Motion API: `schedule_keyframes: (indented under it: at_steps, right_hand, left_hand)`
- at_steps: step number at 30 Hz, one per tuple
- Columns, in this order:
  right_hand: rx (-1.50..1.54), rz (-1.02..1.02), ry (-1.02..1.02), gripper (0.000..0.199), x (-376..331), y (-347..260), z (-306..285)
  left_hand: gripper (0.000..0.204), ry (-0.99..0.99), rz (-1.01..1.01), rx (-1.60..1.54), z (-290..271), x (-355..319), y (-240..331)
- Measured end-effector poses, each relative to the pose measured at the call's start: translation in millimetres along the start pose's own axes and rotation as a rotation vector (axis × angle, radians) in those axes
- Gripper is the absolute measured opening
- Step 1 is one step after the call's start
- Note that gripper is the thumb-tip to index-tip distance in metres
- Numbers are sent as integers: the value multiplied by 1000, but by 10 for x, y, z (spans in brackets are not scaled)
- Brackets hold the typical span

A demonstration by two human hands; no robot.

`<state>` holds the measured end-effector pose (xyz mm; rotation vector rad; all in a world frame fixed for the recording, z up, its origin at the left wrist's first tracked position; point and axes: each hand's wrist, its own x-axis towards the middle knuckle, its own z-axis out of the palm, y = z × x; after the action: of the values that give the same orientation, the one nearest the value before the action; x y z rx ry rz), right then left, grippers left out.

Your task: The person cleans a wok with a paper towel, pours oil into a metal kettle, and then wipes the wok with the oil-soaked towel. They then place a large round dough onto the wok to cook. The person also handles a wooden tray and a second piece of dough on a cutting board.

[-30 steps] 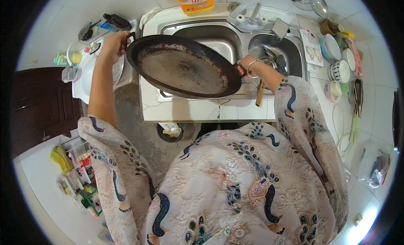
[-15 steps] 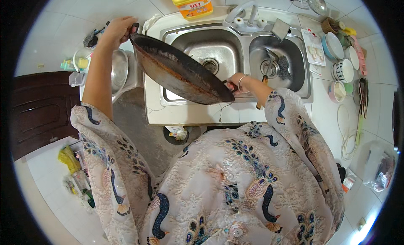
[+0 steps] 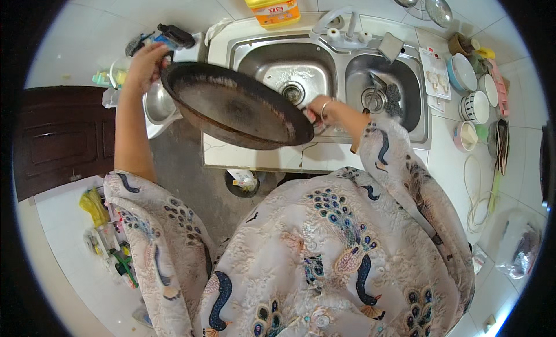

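Note:
A large dark wok (image 3: pixel 237 105) hangs in the air over the counter's front edge and the near part of the left sink basin (image 3: pixel 263 59). It is tilted, so its worn, greyish inside faces up toward me. My left hand (image 3: pixel 147 64) is closed around the handle at its far left rim. At the opposite end, my right hand (image 3: pixel 321 111) grips the other handle, a bracelet on that wrist. In the right basin (image 3: pixel 362 64) lie a metal spatula (image 3: pixel 379 85) and a dark scouring pad (image 3: pixel 394 99).
A white faucet (image 3: pixel 341 30) stands behind the basins, with a yellow detergent jug (image 3: pixel 272 6) to its left. Bowls (image 3: pixel 474 105) line the right counter. A bin (image 3: pixel 242 183) sits on the floor below, and a brown door (image 3: pixel 63 140) is at left.
The wok has tipped from nearly edge-on, underside showing, to having its inside turned up toward me. Its left end has moved left and slightly down with my left hand.

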<state>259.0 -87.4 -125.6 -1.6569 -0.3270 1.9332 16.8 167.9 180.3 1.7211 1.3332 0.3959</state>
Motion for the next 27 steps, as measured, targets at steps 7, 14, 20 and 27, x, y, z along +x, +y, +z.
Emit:
schedule_keyframes:
  at_steps: [7,14,20,27]
  right_hand:
    - [-103,-173,186,26,-503,-601,-387]
    - [-44,3,85,25,-91,-55,87]
    - [-120,-222,247,30,-525,-639,-407]
    - [-733,-273,155,23,413,94,-693]
  left_hand:
    - [38,27,319,-110,116,-318,590]
    - [40,55,50,-107,-103,-262,-257]
    - [46,111,372,-187,61,-534,285]
    - [39,53,-115,-247,131,-128,-963]
